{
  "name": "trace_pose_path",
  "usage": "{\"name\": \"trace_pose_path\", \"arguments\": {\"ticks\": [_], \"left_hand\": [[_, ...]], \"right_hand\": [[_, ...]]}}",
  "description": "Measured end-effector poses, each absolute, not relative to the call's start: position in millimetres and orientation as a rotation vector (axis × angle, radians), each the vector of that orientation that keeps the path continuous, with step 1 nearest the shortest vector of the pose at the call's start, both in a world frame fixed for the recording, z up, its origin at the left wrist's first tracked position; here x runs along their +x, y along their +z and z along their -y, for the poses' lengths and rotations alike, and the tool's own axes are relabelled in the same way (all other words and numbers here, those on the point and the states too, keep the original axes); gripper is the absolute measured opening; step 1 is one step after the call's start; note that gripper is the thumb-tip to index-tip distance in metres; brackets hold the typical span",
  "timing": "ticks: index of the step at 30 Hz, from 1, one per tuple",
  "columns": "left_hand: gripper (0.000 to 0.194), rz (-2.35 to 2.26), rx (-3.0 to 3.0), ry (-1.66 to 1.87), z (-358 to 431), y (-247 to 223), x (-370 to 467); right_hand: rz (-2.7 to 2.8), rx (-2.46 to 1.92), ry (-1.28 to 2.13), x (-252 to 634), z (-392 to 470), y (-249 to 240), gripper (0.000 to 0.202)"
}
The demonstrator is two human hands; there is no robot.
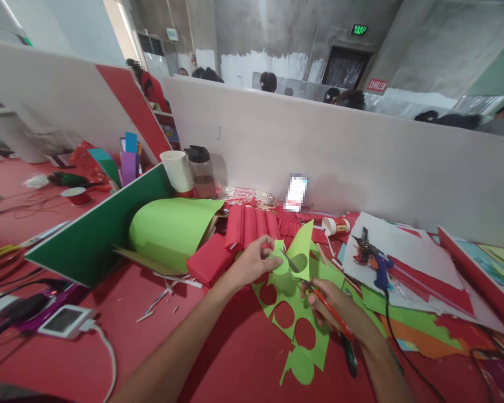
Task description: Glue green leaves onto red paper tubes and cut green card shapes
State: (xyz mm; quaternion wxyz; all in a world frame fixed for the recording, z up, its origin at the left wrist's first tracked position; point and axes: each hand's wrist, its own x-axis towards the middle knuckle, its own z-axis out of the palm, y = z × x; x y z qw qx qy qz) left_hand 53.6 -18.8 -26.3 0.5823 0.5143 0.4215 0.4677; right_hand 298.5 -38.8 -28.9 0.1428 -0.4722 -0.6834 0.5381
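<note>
My left hand (258, 261) pinches a piece of light green paper (281, 263) between thumb and fingers. My right hand (325, 305) is closed round the red handles of a pair of scissors (332, 314), whose blades lie at the edge of that paper. Below both hands lies a green sheet with round holes (322, 350), the red table showing through them. A cut green round piece (301, 365) rests at the sheet's near end. Part of a dark-handled tool (351, 358) shows under my right wrist.
A blue glue gun (381, 271) lies on paper sheets at the right, its cord running toward me. Red paper bundles (212, 258) and a curled green sheet (172, 232) are at left. A power bank (65, 321) with cables lies nearer. A white partition (243, 134) stands behind.
</note>
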Motion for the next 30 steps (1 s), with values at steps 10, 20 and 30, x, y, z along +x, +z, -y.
{"name": "trace_pose_path", "arguments": {"ticks": [10,20,30], "left_hand": [[0.044,-0.996,1.209,1.124,17.2,-29.2,54.1],[0.043,-1.002,1.212,1.154,15.4,-31.1,54.5],[0.035,-1.026,1.242,1.179,16.4,-30.7,57.0]], "right_hand": [[1.984,-1.360,1.523,299.9,35.7,-43.5,0.035],[1.983,-1.370,1.507,297.2,32.9,-44.0,0.042],[1.980,-1.337,1.493,299.3,30.2,-50.6,0.041]]}}
